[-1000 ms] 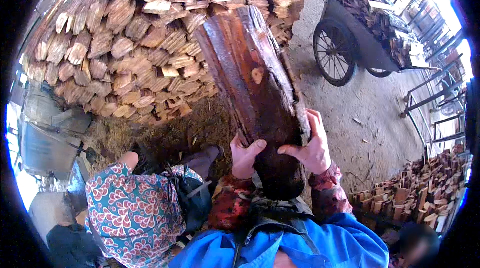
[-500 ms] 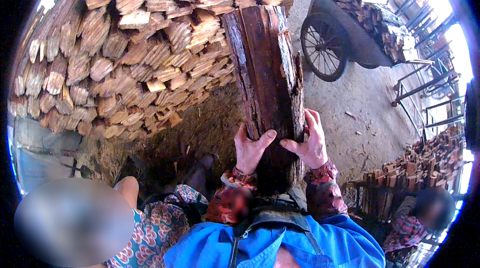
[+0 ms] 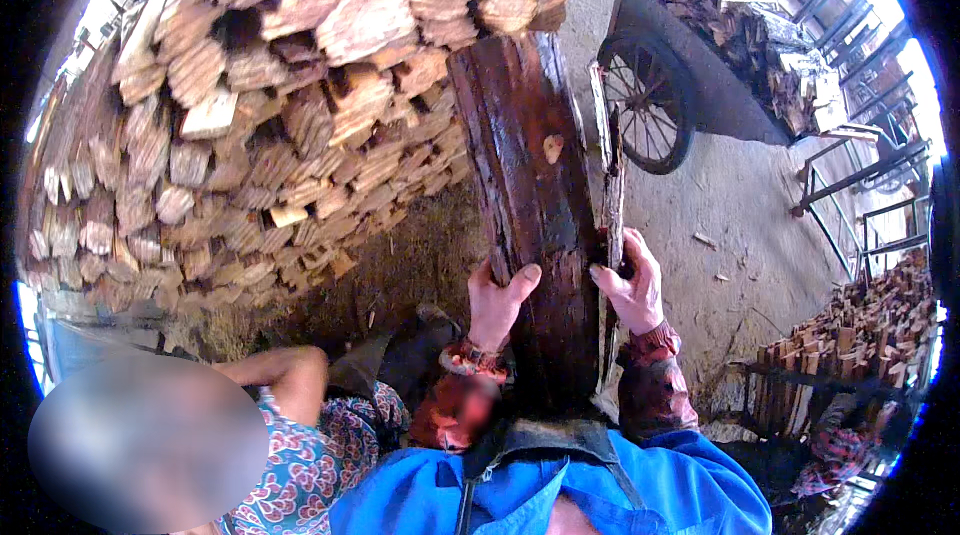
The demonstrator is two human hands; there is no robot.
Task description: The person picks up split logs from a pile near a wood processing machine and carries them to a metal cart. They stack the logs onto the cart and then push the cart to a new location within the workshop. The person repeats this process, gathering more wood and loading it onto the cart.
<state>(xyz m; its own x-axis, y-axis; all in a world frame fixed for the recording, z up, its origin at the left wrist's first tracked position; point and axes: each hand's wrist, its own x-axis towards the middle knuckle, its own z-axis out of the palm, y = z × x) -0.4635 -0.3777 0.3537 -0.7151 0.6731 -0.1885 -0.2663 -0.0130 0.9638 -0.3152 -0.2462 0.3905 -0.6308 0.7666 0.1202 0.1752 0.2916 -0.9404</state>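
Observation:
A long dark reddish-brown slab of wood (image 3: 535, 185) stands nearly upright in front of my chest, its top reaching the stacked firewood. My left hand (image 3: 497, 300) grips its left edge with the fingers curled onto the front face. My right hand (image 3: 632, 280) holds its right edge, where a thin strip has split away. Both wrists show patterned red cuffs above blue sleeves. The slab's lower end is hidden behind my blue jacket.
A tall stack of split logs (image 3: 280, 105) fills the left and top. A wheeled cart (image 3: 690, 85) loaded with wood stands at the upper right on dirt ground. Cut wood pieces (image 3: 850, 345) are piled at the right. Another person in a floral top (image 3: 300, 435) crouches at the lower left.
The slab has swung more upright and closer to the log stack. Both hands kept hold of it. The person at the lower left has shifted position.

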